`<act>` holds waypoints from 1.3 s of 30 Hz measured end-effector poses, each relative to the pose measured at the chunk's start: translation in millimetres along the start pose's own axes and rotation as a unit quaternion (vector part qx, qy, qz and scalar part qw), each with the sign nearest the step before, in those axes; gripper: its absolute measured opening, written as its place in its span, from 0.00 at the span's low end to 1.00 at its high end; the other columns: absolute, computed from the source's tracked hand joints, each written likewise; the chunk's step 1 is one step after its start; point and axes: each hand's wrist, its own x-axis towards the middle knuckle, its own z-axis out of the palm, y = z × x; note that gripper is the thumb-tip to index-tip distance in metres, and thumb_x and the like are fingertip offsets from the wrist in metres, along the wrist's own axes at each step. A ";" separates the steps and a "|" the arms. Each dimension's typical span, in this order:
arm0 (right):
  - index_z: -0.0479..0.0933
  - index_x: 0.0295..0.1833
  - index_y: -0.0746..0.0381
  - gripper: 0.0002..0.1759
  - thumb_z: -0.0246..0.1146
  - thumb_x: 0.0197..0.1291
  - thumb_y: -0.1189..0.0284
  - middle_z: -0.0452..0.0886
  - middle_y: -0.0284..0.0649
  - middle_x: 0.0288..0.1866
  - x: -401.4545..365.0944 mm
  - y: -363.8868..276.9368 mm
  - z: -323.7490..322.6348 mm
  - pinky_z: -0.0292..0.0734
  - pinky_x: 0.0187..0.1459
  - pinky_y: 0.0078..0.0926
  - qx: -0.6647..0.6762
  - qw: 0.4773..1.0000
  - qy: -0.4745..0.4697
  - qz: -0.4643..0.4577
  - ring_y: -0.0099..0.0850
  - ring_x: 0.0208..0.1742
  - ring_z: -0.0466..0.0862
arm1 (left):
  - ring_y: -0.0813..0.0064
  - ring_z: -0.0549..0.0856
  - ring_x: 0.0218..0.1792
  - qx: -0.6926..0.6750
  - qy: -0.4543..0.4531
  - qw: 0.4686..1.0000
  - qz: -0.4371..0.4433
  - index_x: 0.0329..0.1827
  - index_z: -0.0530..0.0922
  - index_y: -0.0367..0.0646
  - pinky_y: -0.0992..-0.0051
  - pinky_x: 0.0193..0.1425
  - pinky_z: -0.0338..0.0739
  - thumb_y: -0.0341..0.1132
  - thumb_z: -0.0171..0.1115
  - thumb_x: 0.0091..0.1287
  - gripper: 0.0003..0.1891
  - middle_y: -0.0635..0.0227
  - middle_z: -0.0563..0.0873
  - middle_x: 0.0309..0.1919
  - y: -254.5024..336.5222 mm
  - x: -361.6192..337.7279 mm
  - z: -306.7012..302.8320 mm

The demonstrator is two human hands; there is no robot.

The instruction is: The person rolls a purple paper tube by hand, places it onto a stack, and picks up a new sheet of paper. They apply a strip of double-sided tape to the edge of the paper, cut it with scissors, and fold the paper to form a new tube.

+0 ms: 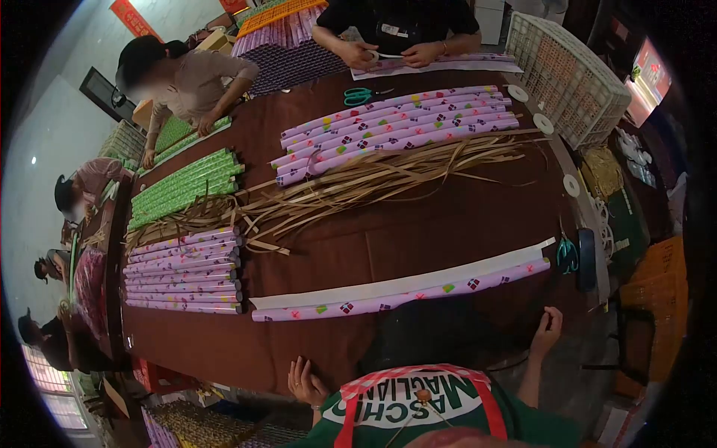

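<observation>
My left hand (306,382) is at the table's near edge, fingers spread, with nothing in it. My right hand (549,330) is off the near right corner, fingers loosely bent and apart, and I see nothing in it. In front of me lies a long roll of pink patterned wrapping paper (403,293), its white strip (403,275) spread along the far side. Neither hand touches it. Teal-handled scissors (568,255) lie beyond my right hand, beside a dark blue case (587,260).
Several finished pink rolls (183,272) and green rolls (187,190) are stacked at left. Brown strips (388,175) run across the middle, below more pink rolls (396,127). A co-worker's hands (422,55) work at the far side. A plastic crate (567,82) stands at far right.
</observation>
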 end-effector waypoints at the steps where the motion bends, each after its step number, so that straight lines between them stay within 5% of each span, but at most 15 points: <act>1: 0.75 0.41 0.66 0.06 0.53 0.63 0.79 0.76 0.40 0.43 -0.2 0.3 0.0 0.70 0.49 0.26 -0.003 1.000 -0.002 0.002 0.34 0.46 0.77 | 0.60 0.77 0.56 -0.004 0.000 1.000 0.004 0.47 0.80 0.44 0.64 0.62 0.62 0.35 0.44 0.64 0.16 0.61 0.81 0.51 -1.7 -0.6 0.6; 39: 0.76 0.40 0.64 0.06 0.53 0.64 0.76 0.77 0.40 0.43 0.3 0.0 0.9 0.72 0.47 0.29 -0.024 1.000 0.001 -0.007 0.34 0.45 0.77 | 0.61 0.77 0.57 0.000 -0.011 1.000 0.001 0.47 0.81 0.44 0.65 0.62 0.62 0.37 0.43 0.64 0.17 0.62 0.81 0.52 -3.6 -1.8 -0.2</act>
